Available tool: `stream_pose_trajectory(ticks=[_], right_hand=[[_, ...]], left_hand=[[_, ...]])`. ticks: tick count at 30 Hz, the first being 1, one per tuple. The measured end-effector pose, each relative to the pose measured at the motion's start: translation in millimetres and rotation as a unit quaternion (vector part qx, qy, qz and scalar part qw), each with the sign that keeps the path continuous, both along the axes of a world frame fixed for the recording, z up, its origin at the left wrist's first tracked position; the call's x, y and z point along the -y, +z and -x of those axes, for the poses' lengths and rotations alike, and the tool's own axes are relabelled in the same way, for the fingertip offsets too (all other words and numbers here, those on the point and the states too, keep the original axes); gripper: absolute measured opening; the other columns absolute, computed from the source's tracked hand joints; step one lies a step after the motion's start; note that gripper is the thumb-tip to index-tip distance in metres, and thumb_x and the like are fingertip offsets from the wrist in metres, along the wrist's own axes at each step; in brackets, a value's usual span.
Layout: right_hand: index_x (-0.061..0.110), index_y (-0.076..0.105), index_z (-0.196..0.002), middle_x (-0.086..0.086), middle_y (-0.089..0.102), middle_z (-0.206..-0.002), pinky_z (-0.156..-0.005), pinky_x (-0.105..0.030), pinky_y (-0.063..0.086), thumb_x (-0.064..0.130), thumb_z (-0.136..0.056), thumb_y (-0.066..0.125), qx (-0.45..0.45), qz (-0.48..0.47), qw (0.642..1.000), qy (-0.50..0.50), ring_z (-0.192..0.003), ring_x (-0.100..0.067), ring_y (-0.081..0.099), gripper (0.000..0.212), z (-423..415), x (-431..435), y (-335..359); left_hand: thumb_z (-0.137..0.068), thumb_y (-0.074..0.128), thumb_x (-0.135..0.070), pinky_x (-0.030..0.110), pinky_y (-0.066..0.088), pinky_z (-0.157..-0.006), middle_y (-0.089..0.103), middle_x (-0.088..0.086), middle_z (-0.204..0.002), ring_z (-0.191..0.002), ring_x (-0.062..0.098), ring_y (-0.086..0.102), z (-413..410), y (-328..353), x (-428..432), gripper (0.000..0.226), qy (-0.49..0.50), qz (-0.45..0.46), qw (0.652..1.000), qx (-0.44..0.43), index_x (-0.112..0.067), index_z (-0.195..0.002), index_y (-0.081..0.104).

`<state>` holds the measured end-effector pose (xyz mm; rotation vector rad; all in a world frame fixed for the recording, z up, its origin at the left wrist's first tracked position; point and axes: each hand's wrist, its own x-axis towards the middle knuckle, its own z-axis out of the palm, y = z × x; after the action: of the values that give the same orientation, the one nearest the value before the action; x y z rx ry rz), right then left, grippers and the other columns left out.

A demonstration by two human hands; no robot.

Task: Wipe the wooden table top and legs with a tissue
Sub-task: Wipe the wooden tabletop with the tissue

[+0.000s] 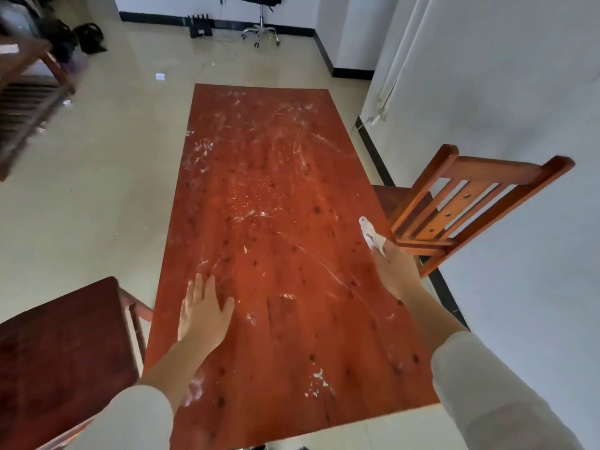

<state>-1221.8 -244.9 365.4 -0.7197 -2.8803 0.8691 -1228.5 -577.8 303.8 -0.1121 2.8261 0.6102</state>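
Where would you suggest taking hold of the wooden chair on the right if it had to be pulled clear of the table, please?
Probably by the top rail of the wooden chair, from the wall side. It is a straight bar with open slats beneath, so fingers can wrap it. The chair's back faces away from the table top. The right hand holds the tissue, while the left hand lies flat and free.

table [276, 222] runs dead center, away from the camera | chair [461, 209] at its right edge, by the wall | another chair [61, 349] near-left | office stool [261, 26] way back by the far wall
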Motion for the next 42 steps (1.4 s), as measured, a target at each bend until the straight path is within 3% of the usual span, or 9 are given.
stream_pose_trajectory(ticks=[5, 10, 13, 20, 24, 30, 33, 37, 42], right_hand=[[0.032, 0.025, -0.147, 0.0, 0.019, -0.158, -0.116, -0.049, 0.011, 0.051, -0.097, 0.032, 0.217, -0.033, 0.971, 0.096, -0.145, -0.023, 0.014, 0.054, -8, -4, -66], [0.035, 0.012, -0.15, -0.001, 0.002, -0.16, -0.117, -0.047, 0.005, 0.074, -0.079, 0.004, 0.107, -0.108, 0.986, 0.066, -0.147, -0.025, 0.001, 0.081, 0, 5, -83], [0.038, 0.004, -0.149, -0.003, -0.007, -0.159, -0.116, -0.05, 0.001, 0.067, -0.09, 0.022, 0.169, -0.126, 0.974, 0.08, -0.146, -0.03, -0.007, 0.068, 17, 3, -104], [0.03, 0.019, -0.136, -0.016, 0.006, -0.152, -0.112, -0.058, 0.024, 0.029, -0.091, 0.058, 0.177, -0.299, 0.928, 0.132, -0.14, -0.046, 0.005, 0.059, 62, -12, -111], [0.018, 0.009, -0.151, -0.007, 0.003, -0.16, -0.119, -0.039, 0.018, 0.029, -0.103, 0.029, 0.083, -0.062, 0.988, 0.119, -0.147, -0.022, 0.002, 0.053, 56, 54, -119], [0.019, 0.027, -0.148, 0.0, 0.018, -0.157, -0.098, -0.03, 0.045, 0.002, -0.098, 0.035, 0.037, 0.016, 0.903, 0.428, -0.13, -0.017, 0.043, 0.054, 31, 112, -101], [0.01, 0.041, -0.133, -0.005, 0.041, -0.133, -0.08, -0.026, 0.049, 0.007, -0.094, 0.027, -0.041, -0.055, 0.942, 0.327, -0.1, -0.014, 0.053, 0.041, 65, 72, -101], [0.017, 0.037, -0.136, -0.012, 0.039, -0.139, -0.092, -0.047, 0.051, 0.001, -0.096, 0.042, 0.016, -0.091, 0.991, 0.095, -0.119, -0.029, 0.05, 0.043, 98, -18, -109], [0.021, 0.006, -0.151, -0.008, 0.001, -0.16, -0.118, -0.045, 0.008, 0.017, -0.102, 0.032, 0.107, -0.12, 0.986, 0.046, -0.147, -0.03, 0.001, 0.056, 138, 0, -124]], left_hand=[[-0.094, 0.03, -0.051, 0.042, 0.007, -0.119, -0.007, 0.011, -0.158, -0.145, 0.025, -0.008, 12, -24, -1, 0.076, 0.008, 0.03, 0.999, -0.013, -0.009, -0.149, 0.0], [-0.087, 0.03, -0.062, 0.045, 0.005, -0.118, -0.01, 0.024, -0.154, -0.143, 0.035, -0.011, 6, -47, 4, 0.09, 0.057, 0.076, 0.995, 0.033, -0.005, -0.148, -0.004], [-0.08, 0.029, -0.067, 0.047, 0.006, -0.117, -0.005, 0.027, -0.154, -0.143, 0.038, -0.007, 5, -53, 5, 0.098, 0.081, 0.081, 0.993, 0.037, -0.002, -0.148, 0.001], [-0.074, 0.017, -0.07, 0.045, 0.004, -0.117, -0.003, 0.029, -0.153, -0.143, 0.038, -0.007, 5, -58, 1, 0.102, 0.089, 0.093, 0.991, 0.032, -0.001, -0.148, 0.003], [-0.074, 0.017, -0.07, 0.047, 0.007, -0.117, -0.001, 0.029, -0.153, -0.143, 0.04, -0.004, 7, -60, 3, 0.102, 0.086, 0.107, 0.99, 0.037, 0.0, -0.148, 0.006], [-0.073, 0.016, -0.07, 0.048, 0.01, -0.117, 0.002, 0.03, -0.152, -0.143, 0.041, -0.002, 8, -56, 0, 0.103, 0.085, 0.113, 0.989, 0.045, 0.001, -0.147, 0.008], [-0.074, 0.014, -0.072, 0.047, 0.009, -0.118, -0.001, 0.03, -0.153, -0.143, 0.04, -0.004, 9, -58, 2, 0.104, 0.079, 0.119, 0.988, 0.056, 0.0, -0.148, 0.005], [-0.072, 0.0, -0.08, 0.049, 0.013, -0.115, 0.004, 0.032, -0.152, -0.142, 0.043, 0.001, 9, -64, 3, 0.112, 0.077, 0.12, 0.989, 0.042, 0.002, -0.147, 0.01], [-0.074, 0.004, -0.08, 0.049, 0.013, -0.116, 0.002, 0.031, -0.152, -0.143, 0.042, 0.0, 12, -69, 4, 0.11, 0.082, 0.123, 0.988, 0.044, 0.002, -0.147, 0.01]])
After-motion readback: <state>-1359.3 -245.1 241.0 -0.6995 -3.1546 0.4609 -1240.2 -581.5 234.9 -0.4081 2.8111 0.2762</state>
